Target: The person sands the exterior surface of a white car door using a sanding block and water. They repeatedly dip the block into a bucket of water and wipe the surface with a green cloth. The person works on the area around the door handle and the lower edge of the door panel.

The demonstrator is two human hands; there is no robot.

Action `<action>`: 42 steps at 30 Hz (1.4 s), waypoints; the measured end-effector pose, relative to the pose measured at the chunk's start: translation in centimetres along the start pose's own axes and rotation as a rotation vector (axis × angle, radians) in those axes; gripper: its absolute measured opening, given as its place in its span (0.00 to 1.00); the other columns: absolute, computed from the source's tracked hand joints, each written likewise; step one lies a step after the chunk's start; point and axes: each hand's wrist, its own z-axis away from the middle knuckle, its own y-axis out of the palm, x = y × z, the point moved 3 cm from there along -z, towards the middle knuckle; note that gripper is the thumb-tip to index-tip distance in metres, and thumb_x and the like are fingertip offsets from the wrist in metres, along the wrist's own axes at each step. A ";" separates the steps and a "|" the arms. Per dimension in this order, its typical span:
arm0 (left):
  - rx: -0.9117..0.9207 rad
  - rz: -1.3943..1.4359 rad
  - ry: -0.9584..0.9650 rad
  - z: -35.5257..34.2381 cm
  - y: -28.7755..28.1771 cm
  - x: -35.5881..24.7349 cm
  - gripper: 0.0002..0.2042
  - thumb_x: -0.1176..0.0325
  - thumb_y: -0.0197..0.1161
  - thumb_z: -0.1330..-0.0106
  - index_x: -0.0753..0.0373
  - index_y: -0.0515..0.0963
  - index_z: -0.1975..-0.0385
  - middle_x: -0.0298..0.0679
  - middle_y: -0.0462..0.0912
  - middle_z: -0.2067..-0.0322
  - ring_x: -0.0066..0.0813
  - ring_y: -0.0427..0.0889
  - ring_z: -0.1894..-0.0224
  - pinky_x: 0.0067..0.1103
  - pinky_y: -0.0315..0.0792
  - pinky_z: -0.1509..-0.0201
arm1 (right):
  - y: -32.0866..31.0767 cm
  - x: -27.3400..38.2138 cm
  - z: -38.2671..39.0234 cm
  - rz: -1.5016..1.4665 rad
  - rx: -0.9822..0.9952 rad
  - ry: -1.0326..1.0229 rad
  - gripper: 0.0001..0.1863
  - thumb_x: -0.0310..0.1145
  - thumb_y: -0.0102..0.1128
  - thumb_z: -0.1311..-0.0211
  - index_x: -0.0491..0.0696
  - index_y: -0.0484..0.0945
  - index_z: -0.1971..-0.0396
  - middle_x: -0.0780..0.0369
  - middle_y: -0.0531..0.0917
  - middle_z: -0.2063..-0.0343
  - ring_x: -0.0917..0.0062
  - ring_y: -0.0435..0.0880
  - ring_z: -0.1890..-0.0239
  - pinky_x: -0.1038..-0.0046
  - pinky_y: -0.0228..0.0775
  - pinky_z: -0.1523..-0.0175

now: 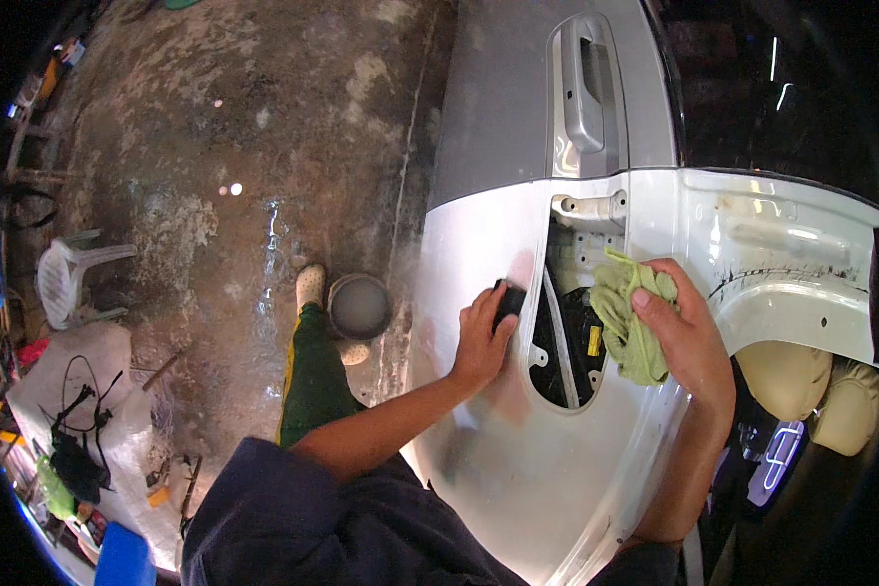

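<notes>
My left hand grips a small dark block against the white car panel, just left of an oblong cutout, with a faint pinkish patch around it. My right hand holds a crumpled light-green cloth over the right side of that cutout. Inside the opening are metal parts, dark recesses and a small yellow piece. Above, a grey painted section carries a silver door handle.
A bucket of cloudy liquid stands on the wet, stained floor by my foot. At left are a white plastic chair, cluttered materials and a blue box. Beige seats show behind the car body at right.
</notes>
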 end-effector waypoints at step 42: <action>-0.017 -0.079 0.164 -8.0 -2.0 -1.5 0.27 0.66 0.59 0.27 0.65 0.67 0.30 0.53 0.69 0.32 0.53 0.68 0.38 0.37 0.61 0.29 | 0.2 0.5 -0.2 -0.073 0.058 0.009 0.19 0.36 0.61 0.26 0.43 0.72 0.43 0.63 0.82 0.60 0.83 0.79 0.59 0.78 0.75 0.52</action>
